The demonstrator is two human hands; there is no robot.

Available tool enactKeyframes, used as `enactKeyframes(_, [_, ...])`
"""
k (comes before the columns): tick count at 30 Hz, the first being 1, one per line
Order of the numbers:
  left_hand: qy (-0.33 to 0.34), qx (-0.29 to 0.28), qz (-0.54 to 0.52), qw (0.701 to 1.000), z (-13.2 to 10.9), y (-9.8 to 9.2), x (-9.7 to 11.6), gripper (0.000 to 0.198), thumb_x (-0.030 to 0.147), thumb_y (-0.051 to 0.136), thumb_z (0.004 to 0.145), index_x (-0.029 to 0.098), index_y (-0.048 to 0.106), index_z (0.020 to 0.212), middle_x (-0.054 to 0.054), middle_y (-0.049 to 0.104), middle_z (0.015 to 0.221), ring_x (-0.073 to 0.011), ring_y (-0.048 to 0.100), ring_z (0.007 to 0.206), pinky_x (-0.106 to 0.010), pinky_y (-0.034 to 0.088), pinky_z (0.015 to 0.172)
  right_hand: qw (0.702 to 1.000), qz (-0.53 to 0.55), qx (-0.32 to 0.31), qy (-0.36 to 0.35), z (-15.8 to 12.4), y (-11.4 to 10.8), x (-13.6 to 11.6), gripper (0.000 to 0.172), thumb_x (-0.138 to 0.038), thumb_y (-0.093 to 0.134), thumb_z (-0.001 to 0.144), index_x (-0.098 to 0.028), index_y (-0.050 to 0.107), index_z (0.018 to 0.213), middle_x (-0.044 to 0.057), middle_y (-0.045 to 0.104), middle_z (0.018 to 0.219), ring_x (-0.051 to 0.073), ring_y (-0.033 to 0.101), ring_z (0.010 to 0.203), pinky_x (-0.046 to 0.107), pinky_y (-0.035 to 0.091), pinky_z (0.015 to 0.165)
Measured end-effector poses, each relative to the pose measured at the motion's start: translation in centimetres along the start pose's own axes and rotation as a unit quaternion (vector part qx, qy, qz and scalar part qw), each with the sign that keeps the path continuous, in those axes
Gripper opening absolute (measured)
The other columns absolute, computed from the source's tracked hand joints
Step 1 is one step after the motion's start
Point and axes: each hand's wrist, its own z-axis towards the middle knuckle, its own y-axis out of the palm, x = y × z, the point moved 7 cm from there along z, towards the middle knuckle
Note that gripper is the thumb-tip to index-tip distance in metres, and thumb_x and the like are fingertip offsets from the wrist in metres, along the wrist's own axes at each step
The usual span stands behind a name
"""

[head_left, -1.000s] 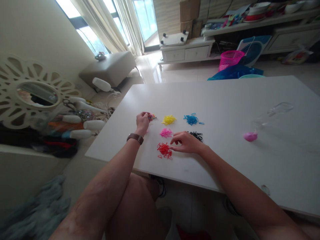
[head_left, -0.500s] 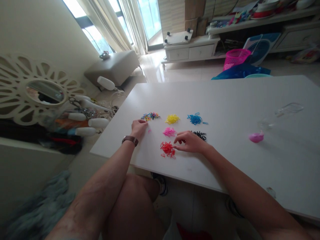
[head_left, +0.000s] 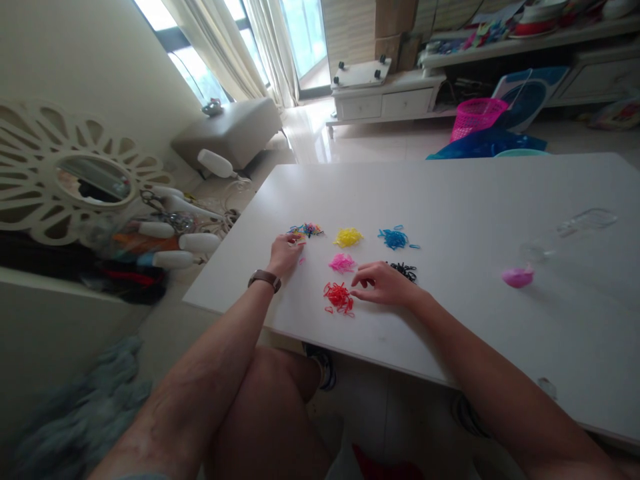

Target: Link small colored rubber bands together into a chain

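Note:
On the white table [head_left: 450,193] lie small heaps of tiny elastic bands: a mixed-colour heap [head_left: 306,231], yellow [head_left: 349,237], blue [head_left: 394,238], pink [head_left: 342,263], black [head_left: 405,270] and red [head_left: 339,297]. My left hand [head_left: 285,254], with a watch on its wrist, has its fingers curled together at the near edge of the mixed heap. One loose pink band [head_left: 301,260] lies just right of it. My right hand [head_left: 384,284] rests flat on the table between the red and black heaps, its fingers apart and pointing left.
A clear plastic container [head_left: 570,232] lies on its side at the table's right, with a pink cap [head_left: 517,277] beside it. On the floor to the left are a white ornate mirror [head_left: 75,180] and white bottles [head_left: 175,240]. A pink basket [head_left: 477,115] stands beyond the table.
My left hand left the mixed heap, drew back toward me, then moved up to the heap's edge again. A loose pink band now lies beside it. My right hand has stayed put.

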Motion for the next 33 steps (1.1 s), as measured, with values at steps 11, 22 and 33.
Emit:
enactKeyframes(11, [-0.015, -0.01, 0.019, 1.0, -0.03, -0.02, 0.01, 0.033, 0.024, 0.072, 0.075, 0.015, 0.077, 0.106, -0.008, 0.071, 0.1, -0.0168, 0.062, 0.081, -0.027, 0.048, 0.078, 1.0, -0.001, 0.003, -0.001, -0.03, 0.0, -0.01, 0.016, -0.031, 0.07, 0.085, -0.016, 0.076, 0.081, 0.0, 0.061, 0.07, 0.008, 0.047, 0.059, 0.024, 0.034, 0.061])
enactKeyframes(22, [0.043, -0.007, 0.039, 0.998, 0.31, 0.41, 0.66, 0.03, 0.014, 0.063, 0.077, 0.017, 0.08, 0.102, -0.009, 0.065, 0.099, -0.0183, 0.061, 0.086, -0.031, 0.05, 0.088, 1.0, -0.005, 0.001, -0.001, 0.0, -0.04, -0.26, 0.017, -0.031, 0.069, 0.085, -0.016, 0.076, 0.081, 0.001, 0.061, 0.069, 0.009, 0.048, 0.059, 0.024, 0.033, 0.061])
enactKeyframes(33, [0.022, -0.015, 0.003, 1.0, 0.25, 0.37, 0.07, 0.032, 0.02, 0.068, 0.076, 0.019, 0.076, 0.107, -0.006, 0.069, 0.096, -0.0169, 0.061, 0.081, -0.028, 0.049, 0.078, 1.0, -0.01, -0.001, -0.003, -0.01, 0.08, -0.32, 0.014, -0.029, 0.069, 0.084, -0.017, 0.075, 0.079, 0.0, 0.059, 0.068, 0.009, 0.047, 0.059, 0.024, 0.033, 0.061])
